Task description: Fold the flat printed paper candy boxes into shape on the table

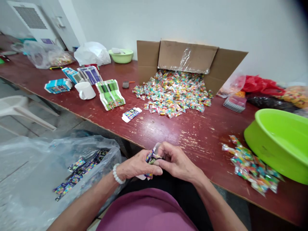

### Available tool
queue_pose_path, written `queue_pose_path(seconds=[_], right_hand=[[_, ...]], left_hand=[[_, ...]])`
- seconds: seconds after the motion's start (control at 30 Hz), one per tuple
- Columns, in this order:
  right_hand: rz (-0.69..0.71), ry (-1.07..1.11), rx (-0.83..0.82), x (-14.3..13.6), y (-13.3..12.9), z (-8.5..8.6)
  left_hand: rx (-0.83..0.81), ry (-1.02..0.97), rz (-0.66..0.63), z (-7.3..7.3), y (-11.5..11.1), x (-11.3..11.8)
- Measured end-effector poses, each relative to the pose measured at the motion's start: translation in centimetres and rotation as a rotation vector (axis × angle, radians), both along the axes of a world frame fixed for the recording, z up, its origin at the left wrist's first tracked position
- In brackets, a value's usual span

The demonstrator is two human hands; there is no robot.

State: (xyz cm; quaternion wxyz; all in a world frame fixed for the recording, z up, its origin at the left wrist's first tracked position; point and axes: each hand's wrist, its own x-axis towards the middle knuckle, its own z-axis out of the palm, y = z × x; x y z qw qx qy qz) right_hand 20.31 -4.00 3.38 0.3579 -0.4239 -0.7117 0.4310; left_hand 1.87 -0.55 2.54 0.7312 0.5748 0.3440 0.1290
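At the table's front edge, my left hand (141,165), with a beaded bracelet at its wrist, is closed around a small dark printed box (152,157) with white flaps. My right hand (174,160) pinches the box's upper right side; its fingertips partly hide what lies between them. Another printed box (132,113) lies flat on the red table (149,128) ahead of my hands. Behind it, many small wrapped candies (173,93) spill from an open cardboard box (187,56).
A green basin (281,141) stands at the right beside a smaller heap of candies (255,166). A white mug (85,90) and stacks of flat cartons (110,94) are at the left. Below the table edge, a clear bag (96,142) holds several dark packets (79,173).
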Motion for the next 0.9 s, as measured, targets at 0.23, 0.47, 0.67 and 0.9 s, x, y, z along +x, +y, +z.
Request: queue_pose_path(seconds=[0.23,0.47,0.67,0.9], right_hand=[[-0.481,0.194,-0.002,-1.5,1.0,-1.6],[-0.476,0.311,-0.189,-0.6,1.6,-2.3],[-0.507,0.614,-0.244,-2.3,1.1,-2.7],[-0.506,0.556,-0.154,-2.1,0.9,-3.3]], left_hand=[[0.121,-0.015,0.335,-0.5,-0.2,0.8],[0.342,-0.014,0.453,-1.0,-0.3,0.8],[0.372,-0.114,0.635,-1.4,-1.4,1.1],[0.367,-0.118,0.565,-1.3,-1.4,1.0]])
